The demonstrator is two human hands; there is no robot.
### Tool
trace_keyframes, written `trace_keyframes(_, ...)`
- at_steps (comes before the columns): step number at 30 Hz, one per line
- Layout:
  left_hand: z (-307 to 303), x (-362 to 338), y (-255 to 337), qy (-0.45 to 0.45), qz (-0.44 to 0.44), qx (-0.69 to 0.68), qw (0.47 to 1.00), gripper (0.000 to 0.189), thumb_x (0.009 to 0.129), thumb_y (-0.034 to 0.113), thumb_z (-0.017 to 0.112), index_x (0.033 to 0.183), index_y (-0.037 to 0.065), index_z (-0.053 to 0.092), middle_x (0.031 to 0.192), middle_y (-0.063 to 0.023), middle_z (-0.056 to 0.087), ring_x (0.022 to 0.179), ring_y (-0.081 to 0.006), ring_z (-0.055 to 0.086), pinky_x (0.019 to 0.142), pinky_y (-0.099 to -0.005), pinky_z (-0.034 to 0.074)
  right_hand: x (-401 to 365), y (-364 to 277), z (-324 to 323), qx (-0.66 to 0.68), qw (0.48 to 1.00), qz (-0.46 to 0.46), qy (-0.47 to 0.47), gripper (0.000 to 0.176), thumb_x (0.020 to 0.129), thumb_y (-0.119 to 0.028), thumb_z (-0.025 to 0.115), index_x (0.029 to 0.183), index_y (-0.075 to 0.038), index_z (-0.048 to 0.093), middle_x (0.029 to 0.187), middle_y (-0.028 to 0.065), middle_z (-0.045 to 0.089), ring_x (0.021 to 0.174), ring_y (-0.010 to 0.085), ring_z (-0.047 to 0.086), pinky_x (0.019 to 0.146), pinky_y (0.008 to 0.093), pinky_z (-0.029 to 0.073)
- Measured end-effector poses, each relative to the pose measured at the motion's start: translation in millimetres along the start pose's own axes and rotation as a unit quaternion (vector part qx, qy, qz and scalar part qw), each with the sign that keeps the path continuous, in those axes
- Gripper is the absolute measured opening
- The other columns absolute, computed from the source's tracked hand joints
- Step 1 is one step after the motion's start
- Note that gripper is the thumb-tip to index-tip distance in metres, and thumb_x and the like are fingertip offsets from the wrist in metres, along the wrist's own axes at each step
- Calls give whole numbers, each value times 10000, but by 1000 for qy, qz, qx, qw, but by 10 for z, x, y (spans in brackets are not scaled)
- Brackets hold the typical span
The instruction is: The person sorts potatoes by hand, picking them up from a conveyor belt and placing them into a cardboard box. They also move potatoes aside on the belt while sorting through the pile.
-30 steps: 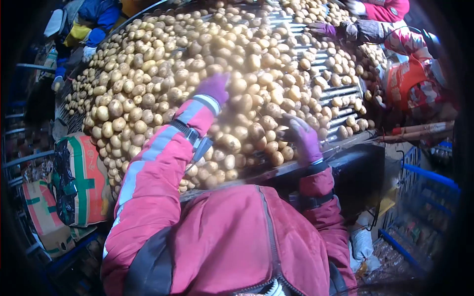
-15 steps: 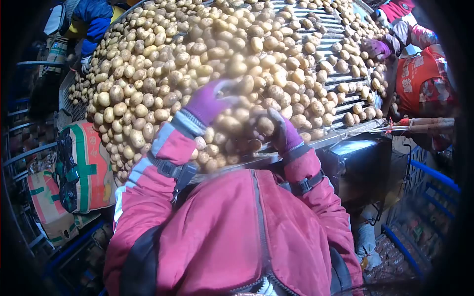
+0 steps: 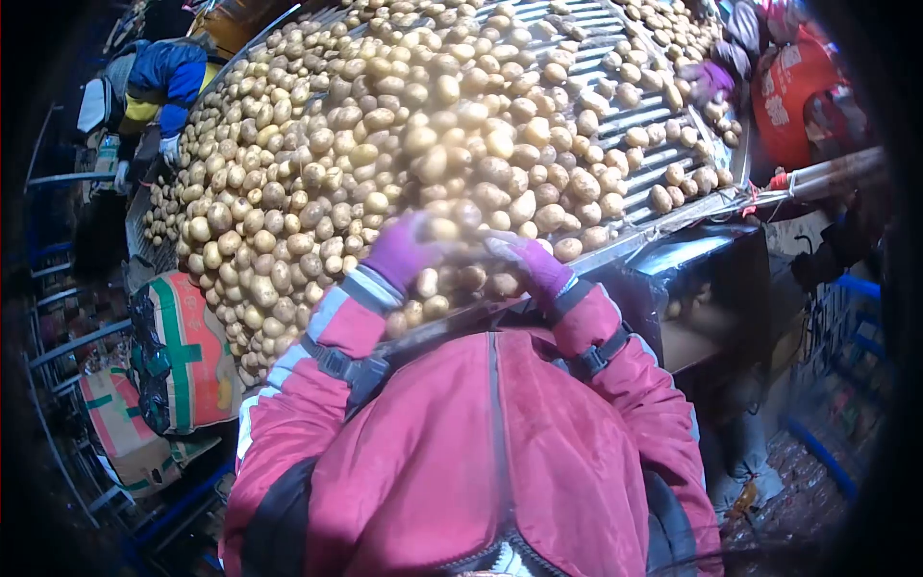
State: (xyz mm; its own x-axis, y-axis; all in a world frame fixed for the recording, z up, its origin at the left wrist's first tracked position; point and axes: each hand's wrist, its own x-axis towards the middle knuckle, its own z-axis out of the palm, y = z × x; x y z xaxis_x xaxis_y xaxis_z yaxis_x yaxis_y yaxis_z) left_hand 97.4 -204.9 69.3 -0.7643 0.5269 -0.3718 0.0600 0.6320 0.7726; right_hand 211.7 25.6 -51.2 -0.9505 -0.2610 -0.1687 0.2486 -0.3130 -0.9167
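Note:
A broad heap of potatoes (image 3: 279,207) covers the slatted metal table before me. My left hand (image 3: 402,252), in a purple glove, is at the near side of the heap, its fingers smeared by motion beside a pale potato (image 3: 441,229). Close by on the right is my right hand (image 3: 535,262), also gloved in purple with lighter fingers. Those fingers stretch leftward over the potatoes, and I see no potato gripped in them. Several potatoes (image 3: 471,278) lie between and below the two hands, near the table's front edge.
Metal slats (image 3: 663,144) show at the right. A dark box (image 3: 697,264) stands under the front rail. Filled sacks (image 3: 197,356) are at the left. A co-worker in blue (image 3: 173,72) is at the far left; another's purple-gloved hand (image 3: 711,82) is at the far right.
My left hand has come down and nearer to my right hand. The potato that was in my right hand no longer shows there. The view has shifted slightly.

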Motion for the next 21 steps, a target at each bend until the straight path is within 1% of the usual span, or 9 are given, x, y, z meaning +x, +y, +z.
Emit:
trace_keyframes(3,117,25,433,-74,148,170,971,527,864,186,716,1344,21,575,1250,-125,645,1073,-178,621,920,-308,518,-126,-731,178,85,995,53,10,459,986,-342,544,1298,-9,592,1191,122,660,1055,219,627,906,353,510)
trace_keyframes(5,-65,210,601,-22,5,-58,998,511,864,206,718,1313,1,586,1226,-162,649,1092,-219,632,936,-330,512,-244,-882,107,116,991,62,12,479,1020,-392,471,1252,2,615,1060,118,691,973,190,653,862,323,527)
trace_keyframes(7,-283,500,442,82,9,29,996,536,841,283,734,1284,21,586,1190,-200,645,1086,-299,634,928,-396,514,-482,-1273,198,329,934,130,48,504,1001,-408,487,1246,14,610,1029,125,695,973,195,656,852,326,535)
trace_keyframes(10,-93,1071,-201,153,98,367,912,669,784,406,757,1298,31,553,1220,-224,619,1141,-372,601,961,-485,485,-673,-1056,28,271,953,59,120,539,963,-404,570,1329,-10,540,1146,141,659,1014,207,658,857,345,554)
trace_keyframes(11,41,1180,-270,179,59,418,889,718,763,442,754,1319,44,539,1272,-232,594,1186,-389,570,1000,-495,455,-721,-765,-76,97,984,-47,140,571,956,-383,612,1386,-27,495,1244,147,623,1068,206,649,894,349,553)
trace_keyframes(14,-20,1260,-332,167,98,284,939,611,816,359,719,1315,42,564,1267,-229,603,1167,-400,579,1007,-467,464,-848,-263,-379,-139,968,-96,186,651,866,-200,758,1423,-38,464,1269,141,604,1038,178,642,905,359,547)
trace_keyframes(16,-140,1186,-276,117,182,211,953,556,855,243,680,1351,29,553,1172,-167,653,1064,-330,631,941,-412,507,-929,-49,-500,106,981,-48,157,573,893,-218,684,1389,-16,481,1196,146,642,947,204,663,839,367,559)
trace_keyframes(19,203,922,491,-28,23,-136,990,568,865,169,659,1402,42,524,1057,-41,620,880,-132,579,778,-279,522,-1392,-512,-540,384,903,74,175,541,1056,-431,396,1309,30,522,1075,191,689,722,297,702,640,380,587)
trace_keyframes(21,440,924,698,-137,5,-98,986,595,877,190,659,1433,49,499,1143,-48,595,926,-126,589,780,-260,534,-1807,-1017,-526,253,933,19,257,477,1028,-368,461,1316,6,527,1087,178,678,760,294,697,671,356,586)
